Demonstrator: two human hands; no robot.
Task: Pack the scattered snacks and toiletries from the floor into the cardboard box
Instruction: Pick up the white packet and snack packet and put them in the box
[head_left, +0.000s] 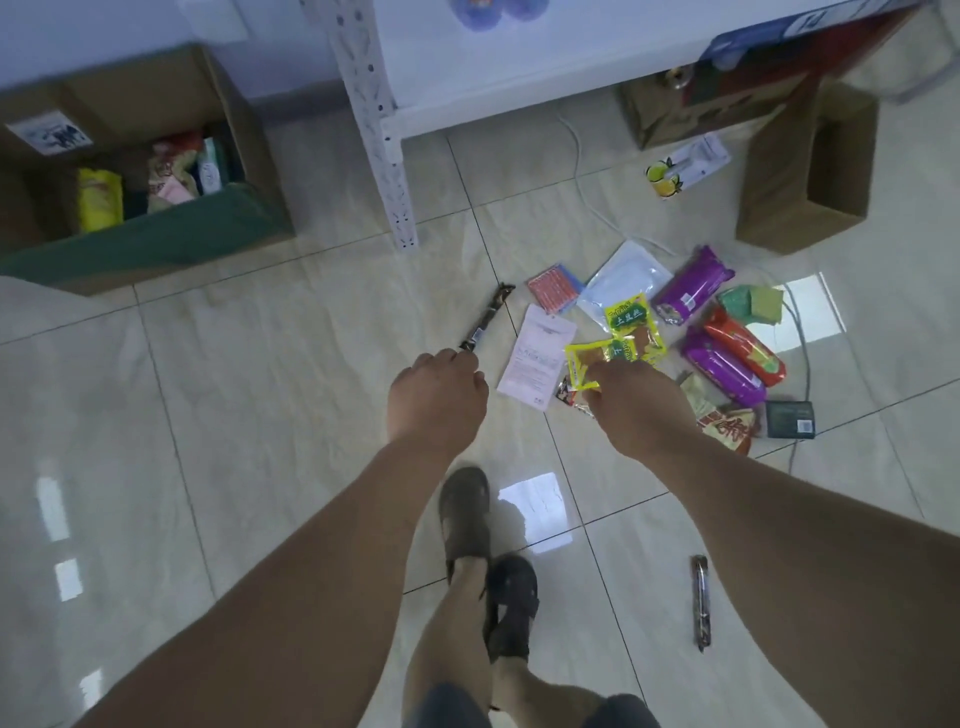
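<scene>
The left hand (436, 397) is curled closed around the near end of a long, thin dark snack stick (487, 317), whose crimped foil wrapper runs away from the knuckles across the floor (260, 389). The right hand (631, 402) is pinched on the corner of a glossy yellow snack packet (592, 364) with a clear window and green label; its print is too small to read. Just beyond that hand lies a matching yellow packet (631, 319) whose green panel carries Chinese characters, partly legible. Between the two hands sits a flat white paper sachet (537, 358) with fine, unreadable print.

Past the right hand are a red-striped flat pack (553, 288), a clear plastic pouch (623, 283) and a shiny purple biscuit roll (693, 286). To its right lie a second purple roll (722, 369), an orange-red roll (745, 351), a green and yellow sponge pack (753, 304), a small dark green box (789, 420) with a barcode, and a red bag (730, 428) with large white characters.

Far to the left of the left hand stands the open cardboard box (145, 249), brown with a green front face and a white sticker on a flap, already holding a yellow bag (100, 200) and other packets. Behind the right forearm lies another dark snack stick (701, 600). The floor is glossy pale tile.
</scene>
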